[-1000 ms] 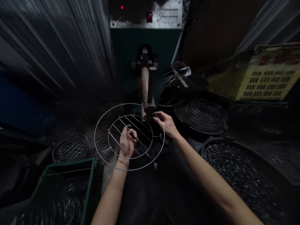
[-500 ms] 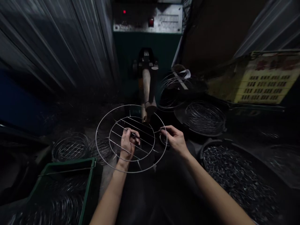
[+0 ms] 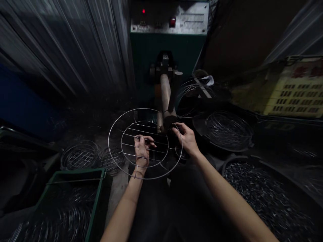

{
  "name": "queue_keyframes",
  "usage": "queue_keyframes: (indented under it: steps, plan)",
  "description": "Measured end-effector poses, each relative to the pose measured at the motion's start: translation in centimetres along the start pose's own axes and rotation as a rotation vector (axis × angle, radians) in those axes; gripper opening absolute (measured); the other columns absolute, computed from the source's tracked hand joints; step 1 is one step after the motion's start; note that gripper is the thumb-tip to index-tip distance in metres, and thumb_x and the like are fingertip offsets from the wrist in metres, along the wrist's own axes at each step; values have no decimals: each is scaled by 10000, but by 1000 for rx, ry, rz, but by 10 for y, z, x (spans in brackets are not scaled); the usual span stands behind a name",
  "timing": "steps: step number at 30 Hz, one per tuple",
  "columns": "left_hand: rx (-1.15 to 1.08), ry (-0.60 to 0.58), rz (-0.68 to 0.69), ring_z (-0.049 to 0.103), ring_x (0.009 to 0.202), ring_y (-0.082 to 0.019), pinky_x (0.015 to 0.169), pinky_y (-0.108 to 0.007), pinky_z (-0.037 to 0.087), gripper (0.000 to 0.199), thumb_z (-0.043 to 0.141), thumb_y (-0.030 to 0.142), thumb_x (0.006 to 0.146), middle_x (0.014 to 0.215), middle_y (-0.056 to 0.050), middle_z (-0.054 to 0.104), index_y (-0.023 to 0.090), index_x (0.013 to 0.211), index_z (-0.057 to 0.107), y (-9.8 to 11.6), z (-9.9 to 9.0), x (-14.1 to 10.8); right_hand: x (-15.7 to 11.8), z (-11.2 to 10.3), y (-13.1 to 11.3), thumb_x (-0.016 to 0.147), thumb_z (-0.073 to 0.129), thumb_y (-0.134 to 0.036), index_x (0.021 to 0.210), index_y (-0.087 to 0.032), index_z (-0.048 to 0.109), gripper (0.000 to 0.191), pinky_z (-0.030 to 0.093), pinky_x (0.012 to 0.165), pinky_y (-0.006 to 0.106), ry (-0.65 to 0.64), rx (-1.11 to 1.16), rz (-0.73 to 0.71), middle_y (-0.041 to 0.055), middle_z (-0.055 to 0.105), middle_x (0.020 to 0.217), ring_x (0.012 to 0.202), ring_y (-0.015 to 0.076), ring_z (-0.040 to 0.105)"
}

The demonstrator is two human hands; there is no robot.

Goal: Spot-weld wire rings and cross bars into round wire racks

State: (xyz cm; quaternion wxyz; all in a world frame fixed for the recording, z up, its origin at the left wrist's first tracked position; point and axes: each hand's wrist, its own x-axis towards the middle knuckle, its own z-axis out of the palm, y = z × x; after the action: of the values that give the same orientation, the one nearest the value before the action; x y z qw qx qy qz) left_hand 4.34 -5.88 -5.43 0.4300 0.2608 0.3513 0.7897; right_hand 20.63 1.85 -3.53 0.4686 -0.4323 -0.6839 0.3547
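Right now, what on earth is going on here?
A person has a round wire rack at a green machine's metal arms. The left hand is among its middle bars; the right hand is by its outer ring, near the arm ends. Short spokes link its two rings. A green crate stands at left, a tub of metal pieces at right.

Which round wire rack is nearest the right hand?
The raised rack, reaching the right hand; the other racks lie lower, at left, beyond the green crate.

L hand (image 3: 142, 150) & R hand (image 3: 187, 137) bare; forearms (image 3: 223, 190) ditto.
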Motion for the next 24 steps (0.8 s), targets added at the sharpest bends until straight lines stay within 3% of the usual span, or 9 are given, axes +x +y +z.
queue_keyframes:
  steps: [8,12,16,24]
  plan:
    - [37,87,95,560,525,-83,526,-221,499,252,515,414,834,708,37,598,221,889,364,-4,0,4,-55,-8,-9,775,613,-357,1069,-213,580,329,501,816,329,-71,115,132,51,667,971,913,181,627]
    - [67,105,147,552,518,-83,522,-226,498,236,484,408,850,713,38,588,223,894,342,-5,5,5,-47,4,-14,765,617,-385,869,-186,639,225,518,722,311,62,151,158,33,673,805,757,170,642]
    - [81,106,163,560,526,-81,534,-229,500,187,441,374,871,725,38,580,224,884,330,-7,8,7,-31,11,-12,741,640,-386,819,-186,598,218,525,662,301,117,231,156,11,648,743,652,149,632]
    - [77,116,208,562,541,-79,559,-239,509,156,415,348,879,750,30,575,225,891,319,-17,12,18,-14,12,-1,754,623,-372,810,-196,582,189,511,677,310,85,190,96,8,626,737,690,160,613]
